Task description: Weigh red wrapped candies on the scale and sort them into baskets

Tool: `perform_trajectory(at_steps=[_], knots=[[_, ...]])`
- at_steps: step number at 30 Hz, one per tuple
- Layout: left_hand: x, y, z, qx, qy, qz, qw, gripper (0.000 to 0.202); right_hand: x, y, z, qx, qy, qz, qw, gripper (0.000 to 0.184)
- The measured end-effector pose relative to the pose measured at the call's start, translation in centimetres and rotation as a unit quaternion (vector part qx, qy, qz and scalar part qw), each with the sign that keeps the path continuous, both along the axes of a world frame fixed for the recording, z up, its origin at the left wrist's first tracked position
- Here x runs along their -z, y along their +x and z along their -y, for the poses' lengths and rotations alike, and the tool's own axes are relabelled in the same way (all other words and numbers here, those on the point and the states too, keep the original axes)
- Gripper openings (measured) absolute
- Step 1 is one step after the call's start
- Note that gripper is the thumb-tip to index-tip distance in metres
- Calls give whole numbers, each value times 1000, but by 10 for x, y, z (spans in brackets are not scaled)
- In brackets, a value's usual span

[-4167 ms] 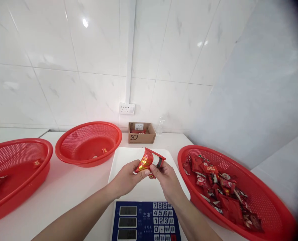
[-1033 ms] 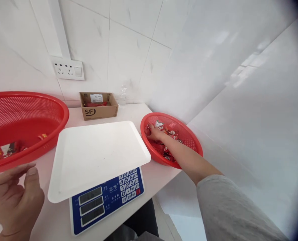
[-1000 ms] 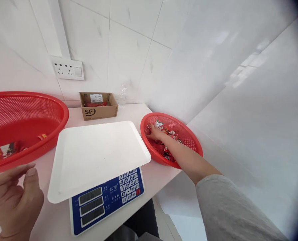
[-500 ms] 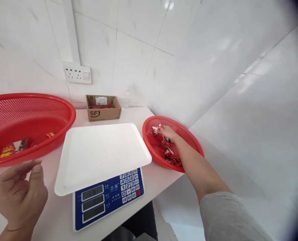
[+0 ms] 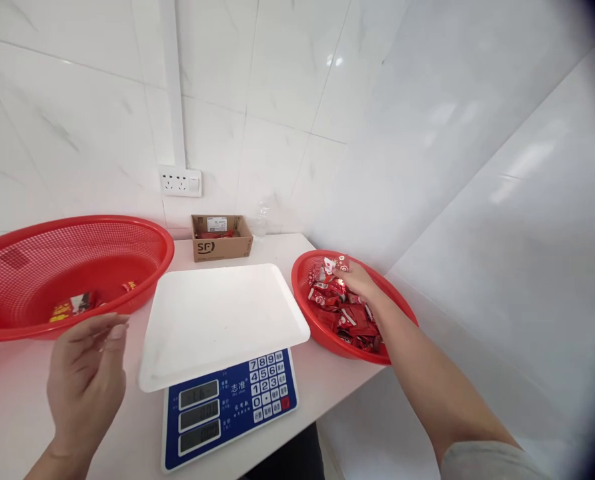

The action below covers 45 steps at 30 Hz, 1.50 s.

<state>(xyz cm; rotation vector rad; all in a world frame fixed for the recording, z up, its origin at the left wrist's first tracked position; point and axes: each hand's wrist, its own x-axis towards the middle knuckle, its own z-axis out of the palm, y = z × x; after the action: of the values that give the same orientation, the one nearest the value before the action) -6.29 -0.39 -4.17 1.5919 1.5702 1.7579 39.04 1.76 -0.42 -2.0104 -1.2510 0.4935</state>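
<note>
Over at the right basket (image 5: pixel 402 319), my right hand (image 5: pixel 356 279) reaches in from the right, its fingers closed on a small red-and-white snack packet (image 5: pixel 329 265) at the top of the pile. Several shiny red packets (image 5: pixel 360 320) lie loose beneath it. My left hand (image 5: pixel 88 380) hovers at the left of the scale, loosely curled, thumb and forefinger close together and nothing visible between them. A digital scale (image 5: pixel 230 407) with a blue keypad panel stands between the hands. Its white tray (image 5: pixel 222 320) carries no packets.
A larger red basket (image 5: pixel 166 257) at the left holds a few red and yellow packets (image 5: pixel 67 308). Behind the scale are an open cardboard box (image 5: pixel 222 249) with red packets and a clear plastic bottle (image 5: pixel 261 220). A wall socket (image 5: pixel 180 181) sits above; tiled walls enclose the table.
The view has shifted, so the scene sits lower and further right. My right hand has lifted slightly with the packet, uncovering more of the pile. My left hand keeps its loose curl.
</note>
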Motion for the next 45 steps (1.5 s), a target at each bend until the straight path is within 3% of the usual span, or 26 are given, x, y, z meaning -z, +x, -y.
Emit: perform_trajectory(at_steps=[4, 7, 9, 11, 14, 16, 18, 21, 23, 30, 33, 36, 40, 42, 45], knots=[[-26, 15, 3, 116, -43, -8, 992, 23, -17, -15, 2, 5, 68, -83, 994, 35], [-40, 32, 2, 260, -100, -5, 960, 24, -31, -41, 3, -45, 95, -163, 981, 38], [-48, 48, 0, 372, -177, 51, 910, 31, -38, -68, 4, -100, 95, -217, 966, 38], [-53, 64, -4, 450, -273, 142, 838, 42, -42, -100, 4, -161, 83, -265, 947, 38], [-58, 80, -13, 484, -370, 270, 746, 65, -40, -148, 2, -249, 50, -319, 913, 43], [-59, 84, -19, 504, -375, 312, 713, 63, -36, -174, 1, -298, 23, -341, 891, 46], [-60, 82, -25, 505, -347, 306, 729, 48, -31, -191, -1, -339, -1, -334, 879, 48], [-56, 74, -32, 451, -295, 188, 821, 26, -24, -202, -4, -372, -22, -290, 881, 49], [-52, 69, -37, 415, -279, 103, 860, 20, -19, -203, -5, -373, -30, -266, 888, 49], [-35, 61, -56, 327, -266, -79, 903, 25, -14, -182, -12, -285, -79, -125, 947, 41], [-37, 54, -57, 322, -245, -156, 901, 25, -16, -172, -9, -257, -88, -53, 961, 44], [-46, 47, -53, 346, -225, -209, 887, 29, -17, -168, -4, -281, -93, -18, 955, 42], [-52, 43, -43, 419, -225, -319, 820, 61, -12, -172, 0, -303, -64, 42, 950, 47], [-48, 44, -40, 432, -240, -366, 789, 74, -7, -175, 0, -301, -31, 85, 949, 51], [-35, 50, -43, 427, -245, -361, 792, 82, 0, -181, 0, -330, -18, 127, 935, 53]])
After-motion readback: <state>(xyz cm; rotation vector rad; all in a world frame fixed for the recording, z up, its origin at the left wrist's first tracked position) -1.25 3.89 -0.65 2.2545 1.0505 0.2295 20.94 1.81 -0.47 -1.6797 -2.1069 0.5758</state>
